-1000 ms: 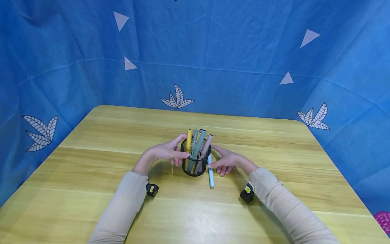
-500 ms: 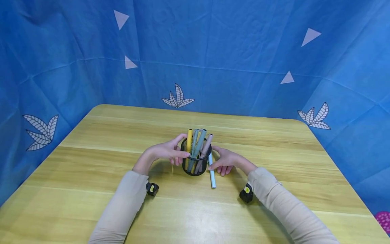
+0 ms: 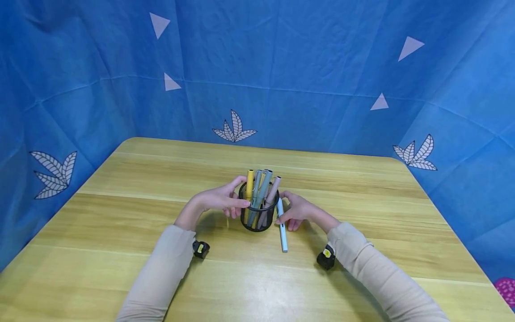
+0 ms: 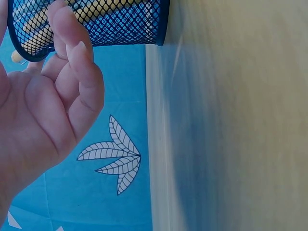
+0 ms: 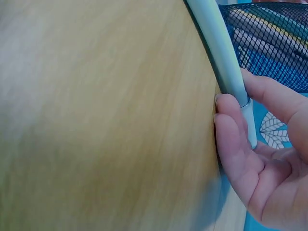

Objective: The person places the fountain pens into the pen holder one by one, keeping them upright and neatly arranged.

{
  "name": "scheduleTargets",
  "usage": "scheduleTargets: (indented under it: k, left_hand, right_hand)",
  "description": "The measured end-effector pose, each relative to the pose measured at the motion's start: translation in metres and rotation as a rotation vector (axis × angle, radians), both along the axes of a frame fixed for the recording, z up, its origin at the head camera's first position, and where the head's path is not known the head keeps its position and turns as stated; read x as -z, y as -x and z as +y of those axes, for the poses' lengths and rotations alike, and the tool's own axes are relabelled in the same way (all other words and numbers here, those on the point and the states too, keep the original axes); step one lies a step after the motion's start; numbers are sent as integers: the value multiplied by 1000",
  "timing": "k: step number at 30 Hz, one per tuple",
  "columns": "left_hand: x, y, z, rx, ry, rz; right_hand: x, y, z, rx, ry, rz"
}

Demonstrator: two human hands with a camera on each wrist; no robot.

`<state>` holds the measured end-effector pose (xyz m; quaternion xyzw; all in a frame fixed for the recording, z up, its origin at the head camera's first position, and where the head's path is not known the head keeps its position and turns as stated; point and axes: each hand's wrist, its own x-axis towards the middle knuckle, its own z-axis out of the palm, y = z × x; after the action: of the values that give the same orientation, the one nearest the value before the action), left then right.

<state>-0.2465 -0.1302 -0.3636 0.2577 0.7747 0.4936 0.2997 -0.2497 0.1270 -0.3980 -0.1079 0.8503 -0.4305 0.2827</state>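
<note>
A black mesh pen holder (image 3: 257, 220) stands upright on the table, filled with pens. Among them are a yellow pen (image 3: 250, 185), blue-grey pens (image 3: 263, 188) and a pale purple pen (image 3: 273, 189). My left hand (image 3: 217, 199) holds the holder from the left, thumb at the rim's near side and a finger round the far side. In the left wrist view, curled fingers (image 4: 79, 72) lie against the mesh. Just right of the holder, my right hand (image 3: 298, 210) pinches a light blue capped pen (image 5: 221, 53) between thumb and fingers, low by the tabletop.
The wooden table (image 3: 153, 179) extends around both hands. A blue curtain (image 3: 257, 53) with white leaf and triangle prints hangs behind and at the sides. Small black cameras (image 3: 200, 249) sit at both wrists. Something pink (image 3: 505, 290) shows beyond the right edge.
The light blue pen has shifted slightly right and towards me, away from the holder, with its near end swinging right. My left hand and the pen holder have stayed put.
</note>
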Motion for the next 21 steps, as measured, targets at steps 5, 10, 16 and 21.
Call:
scheduleTargets:
  k: [5, 10, 16, 21]
  left_hand:
    - [-1, -1, 0, -1, -3, 2]
    - [-1, -1, 0, -6, 2, 3]
    - [0, -1, 1, -4, 8, 8]
    - [-2, -2, 0, -5, 9, 8]
  right_hand:
    - [-2, -1, -1, 14, 70, -24]
    - [-4, -2, 1, 27, 140, -35]
    - [-5, 0, 6, 121, 193, -29]
    - [-7, 0, 8, 143, 205, -7]
